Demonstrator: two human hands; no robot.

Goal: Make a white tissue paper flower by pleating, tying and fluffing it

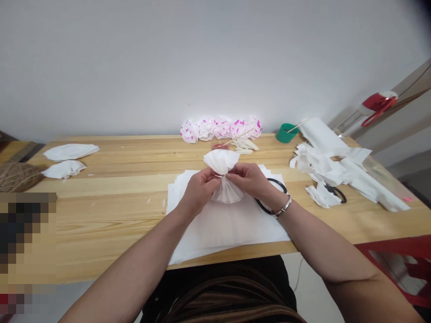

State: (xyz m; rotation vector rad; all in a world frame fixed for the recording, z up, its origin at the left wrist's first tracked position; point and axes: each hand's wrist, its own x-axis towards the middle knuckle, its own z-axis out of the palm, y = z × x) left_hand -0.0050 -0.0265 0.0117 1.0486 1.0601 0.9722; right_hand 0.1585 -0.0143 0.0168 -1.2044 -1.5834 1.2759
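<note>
Left grip [200,190], right grip [251,180] pinch white pleated bow-shaped paper [222,160] at cinched waist; 1 flared end beyond grips, 1 nearer body.

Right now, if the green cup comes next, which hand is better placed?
Likely the right hand: it's nearer the green cup, and the left hand could hold the gathered white paper both pinch.

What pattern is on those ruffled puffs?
The ruffled puffs are white with magenta flecks, shown in the head view.
</note>
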